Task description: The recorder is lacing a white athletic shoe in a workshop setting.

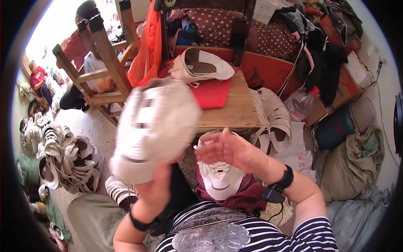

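My left hand point(153, 190) grips a white shoe upper point(157, 128) by its lower end and holds it raised. The upper is smeared by motion, and my left fingers are partly hidden behind it. My right hand point(228, 150) is open, fingers stretched out, with nothing in it. Just below it a second white shoe upper, a shoe piece point(220, 180), lies on dark red cloth point(252, 194) over my lap. Whether my right hand touches that piece, I cannot tell. Another pale shoe upper point(214, 67) with a brown lining rests on the wooden bench, partly over a red sheet point(212, 95).
The wooden bench point(233, 115) stands right in front of me. Bundles of shoe uppers point(63, 153) lie at left, and more point(273, 113) hang beside the bench. An upturned wooden stool point(105, 80), a plastic bottle point(302, 103) and sacks point(357, 164) stand around. Another person point(37, 77) sits far left.
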Demonstrator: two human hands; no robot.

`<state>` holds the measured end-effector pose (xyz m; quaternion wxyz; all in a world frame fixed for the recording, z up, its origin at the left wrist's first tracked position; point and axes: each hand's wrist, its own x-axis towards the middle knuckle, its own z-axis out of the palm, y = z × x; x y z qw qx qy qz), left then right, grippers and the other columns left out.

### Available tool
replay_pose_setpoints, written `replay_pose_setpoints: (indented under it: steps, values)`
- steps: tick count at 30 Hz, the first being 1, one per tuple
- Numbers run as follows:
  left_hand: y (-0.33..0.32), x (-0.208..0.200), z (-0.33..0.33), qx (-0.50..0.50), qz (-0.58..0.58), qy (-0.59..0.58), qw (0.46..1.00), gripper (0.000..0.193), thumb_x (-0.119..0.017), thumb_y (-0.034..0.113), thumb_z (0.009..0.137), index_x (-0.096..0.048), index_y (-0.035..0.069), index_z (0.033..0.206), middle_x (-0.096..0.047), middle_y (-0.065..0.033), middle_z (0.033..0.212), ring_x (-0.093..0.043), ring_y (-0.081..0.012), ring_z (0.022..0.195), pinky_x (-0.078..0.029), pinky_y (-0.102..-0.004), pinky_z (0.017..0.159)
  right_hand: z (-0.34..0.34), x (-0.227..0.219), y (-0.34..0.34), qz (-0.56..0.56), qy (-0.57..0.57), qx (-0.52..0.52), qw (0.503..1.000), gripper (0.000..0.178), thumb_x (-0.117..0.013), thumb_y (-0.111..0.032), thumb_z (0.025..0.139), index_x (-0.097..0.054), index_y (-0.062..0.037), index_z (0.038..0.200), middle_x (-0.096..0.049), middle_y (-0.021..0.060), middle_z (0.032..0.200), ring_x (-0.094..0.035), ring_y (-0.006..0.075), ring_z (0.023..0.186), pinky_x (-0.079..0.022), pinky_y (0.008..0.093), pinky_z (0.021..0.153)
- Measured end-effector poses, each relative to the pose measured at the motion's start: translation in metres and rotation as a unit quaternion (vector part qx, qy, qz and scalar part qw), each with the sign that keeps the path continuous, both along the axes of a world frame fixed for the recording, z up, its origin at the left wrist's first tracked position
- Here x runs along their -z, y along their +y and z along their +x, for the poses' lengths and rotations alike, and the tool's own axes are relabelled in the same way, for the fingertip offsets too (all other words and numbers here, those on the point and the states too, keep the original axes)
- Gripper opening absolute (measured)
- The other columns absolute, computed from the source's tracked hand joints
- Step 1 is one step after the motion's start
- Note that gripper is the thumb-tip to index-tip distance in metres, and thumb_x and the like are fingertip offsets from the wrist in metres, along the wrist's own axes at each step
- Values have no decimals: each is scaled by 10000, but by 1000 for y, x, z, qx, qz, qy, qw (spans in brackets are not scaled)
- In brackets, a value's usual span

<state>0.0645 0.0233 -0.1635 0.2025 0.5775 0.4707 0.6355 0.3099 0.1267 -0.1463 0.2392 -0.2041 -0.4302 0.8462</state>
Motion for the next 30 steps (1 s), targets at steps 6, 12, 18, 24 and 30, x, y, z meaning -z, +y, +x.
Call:
replay_pose_setpoints:
  steps: [6,12,18,24,30]
  values:
    - [19,25,58,281,-151,46,947,219,-617,36,952,-662,-18,1160,-727,-88,987,-680,-154,919,-532,-311,820,27,25,34,-141,54,209,966,451,-501,-279,1045,-471,-25,1418,-587,136,1379,-574,252,1256,-413,451,1114]
    - [7,43,12,202,-190,44,960,93,-617,45,940,-590,7,859,-636,-44,717,-589,-77,599,-463,-219,525,80,42,15,-194,-39,189,962,381,-538,-209,1029,-522,12,1339,-647,121,1279,-655,225,1125,-511,398,1004]
    - [55,62,26,147,-161,-124,968,193,-518,82,1014,-504,24,1198,-550,-38,1108,-511,-85,959,-444,-245,873,86,40,-12,-160,-114,207,958,352,-615,-232,1001,-553,-12,1268,-683,93,1175,-686,200,1034,-557,379,915]
    - [86,63,67,234,-207,-104,944,730,-712,222,904,-316,-10,1472,-466,-181,1356,-484,-246,1247,-399,-357,1066,94,23,-24,-115,-318,208,918,366,-641,-267,987,-558,-10,1235,-667,94,1149,-664,184,1040,-537,339,915]
    - [92,67,79,290,-229,-57,927,861,-756,265,862,-255,-24,1499,-421,-209,1437,-442,-269,1327,-363,-373,1110,84,52,-9,246,-235,323,883,697,-652,-402,968,-367,55,1411,-468,209,1409,-426,245,1351,-356,354,1120]
